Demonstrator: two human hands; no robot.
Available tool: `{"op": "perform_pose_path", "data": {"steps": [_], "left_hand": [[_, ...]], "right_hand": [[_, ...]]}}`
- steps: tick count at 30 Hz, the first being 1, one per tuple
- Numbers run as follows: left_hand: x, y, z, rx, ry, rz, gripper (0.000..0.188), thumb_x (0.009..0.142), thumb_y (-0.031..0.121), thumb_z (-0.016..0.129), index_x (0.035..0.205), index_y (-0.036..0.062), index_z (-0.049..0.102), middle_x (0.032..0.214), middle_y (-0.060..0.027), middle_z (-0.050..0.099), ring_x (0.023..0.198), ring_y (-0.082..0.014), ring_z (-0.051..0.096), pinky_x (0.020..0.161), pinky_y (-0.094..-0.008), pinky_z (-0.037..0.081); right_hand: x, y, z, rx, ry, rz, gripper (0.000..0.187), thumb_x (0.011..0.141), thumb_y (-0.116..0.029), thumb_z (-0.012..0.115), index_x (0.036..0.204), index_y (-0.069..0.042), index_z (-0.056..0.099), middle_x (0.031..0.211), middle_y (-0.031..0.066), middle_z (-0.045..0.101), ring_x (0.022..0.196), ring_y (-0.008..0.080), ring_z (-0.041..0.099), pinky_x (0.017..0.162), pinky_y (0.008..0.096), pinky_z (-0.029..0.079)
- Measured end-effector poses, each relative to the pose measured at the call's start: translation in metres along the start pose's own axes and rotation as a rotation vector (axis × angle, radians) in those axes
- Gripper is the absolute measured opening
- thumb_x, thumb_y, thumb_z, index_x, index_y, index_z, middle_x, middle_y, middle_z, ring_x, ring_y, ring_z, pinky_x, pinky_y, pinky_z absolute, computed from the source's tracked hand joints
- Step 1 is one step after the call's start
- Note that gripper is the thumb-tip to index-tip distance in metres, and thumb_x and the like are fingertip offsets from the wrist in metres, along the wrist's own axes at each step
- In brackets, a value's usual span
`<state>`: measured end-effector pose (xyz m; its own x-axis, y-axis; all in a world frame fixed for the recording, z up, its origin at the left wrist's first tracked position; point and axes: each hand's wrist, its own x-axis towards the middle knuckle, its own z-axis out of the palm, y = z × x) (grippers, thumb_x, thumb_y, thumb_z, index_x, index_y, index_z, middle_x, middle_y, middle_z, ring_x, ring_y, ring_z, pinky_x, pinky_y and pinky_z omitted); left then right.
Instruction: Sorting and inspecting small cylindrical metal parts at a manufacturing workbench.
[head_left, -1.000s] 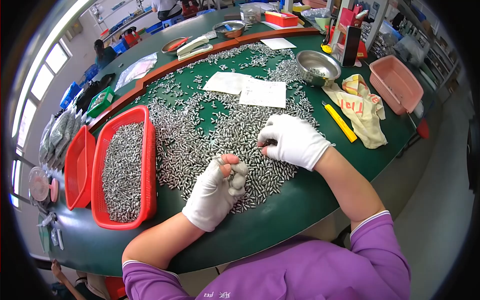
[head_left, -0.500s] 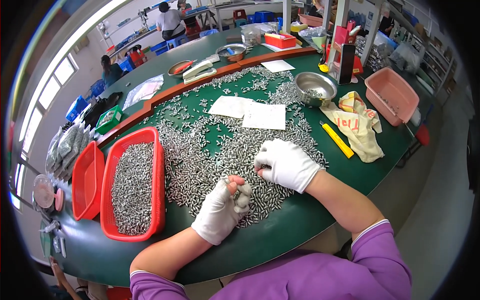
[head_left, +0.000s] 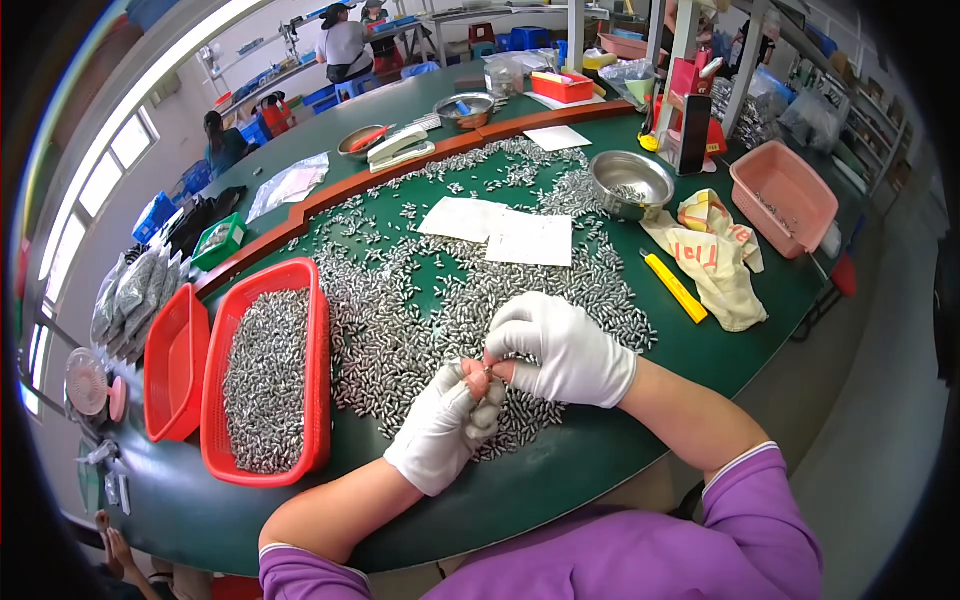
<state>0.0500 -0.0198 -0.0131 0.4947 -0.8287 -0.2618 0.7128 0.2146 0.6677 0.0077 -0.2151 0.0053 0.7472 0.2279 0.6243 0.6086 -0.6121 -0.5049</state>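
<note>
Many small silvery metal pieces lie spread over the green table in front of me. My left hand, in a white glove with bare thumb and fingertip, is closed low over the near side of the spread. My right hand, also gloved with bare fingertips, meets it from the right in a pinch. Their fingertips come together around a tiny piece, largely hidden, that looks like one of the metal pieces. Left of the spread stands a red basket filled with the same pieces.
An empty red tray sits beside the basket. Two white papers lie on the pieces. To the right are a steel bowl, a yellow cutter knife, a cloth and a pink basket. A wooden strip runs along the back.
My right hand has moved from the pieces on the table, leftward and nearer, to my left hand. The fingertips of both hands now meet. My left hand has barely shifted.
</note>
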Motion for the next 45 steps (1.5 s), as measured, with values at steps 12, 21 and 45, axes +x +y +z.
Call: {"op": "perform_pose_path", "data": {"steps": [12, 21, 45], "left_hand": [[0.006, 0.005, 0.000, -0.024, -0.004, 0.006, 0.019, 0.092, 0.026, 0.063, 0.097, 0.0110, 0.052, 0.080, 0.0011, 0.055, 0.061, -0.0057, 0.045, 0.053, -0.0189, 0.035], [0.004, 0.001, -0.005, 0.029, -0.016, -0.008, 0.022, 0.090, 0.025, 0.066, 0.099, 0.0117, 0.051, 0.082, 0.0011, 0.054, 0.062, -0.0063, 0.046, 0.055, -0.0191, 0.036], [0.005, 0.001, -0.005, -0.013, -0.044, 0.030, 0.020, 0.092, 0.027, 0.062, 0.099, 0.0102, 0.053, 0.084, 0.0002, 0.057, 0.064, -0.0069, 0.047, 0.057, -0.0203, 0.038]], "right_hand": [[-0.002, 0.011, 0.007, 0.195, 0.000, 0.115, 0.014, 0.074, -0.006, 0.072, 0.086, -0.007, 0.065, 0.083, 0.0071, 0.061, 0.079, 0.0244, 0.061, 0.070, 0.0329, 0.050], [-0.001, 0.005, 0.005, 0.056, 0.016, 0.004, 0.018, 0.071, -0.005, 0.074, 0.088, -0.008, 0.067, 0.087, 0.0071, 0.064, 0.080, 0.0252, 0.062, 0.071, 0.0339, 0.051], [0.000, 0.006, 0.000, -0.020, 0.042, -0.042, 0.017, 0.070, -0.004, 0.075, 0.085, -0.009, 0.068, 0.085, 0.0067, 0.064, 0.077, 0.0254, 0.062, 0.068, 0.0342, 0.051]]}}
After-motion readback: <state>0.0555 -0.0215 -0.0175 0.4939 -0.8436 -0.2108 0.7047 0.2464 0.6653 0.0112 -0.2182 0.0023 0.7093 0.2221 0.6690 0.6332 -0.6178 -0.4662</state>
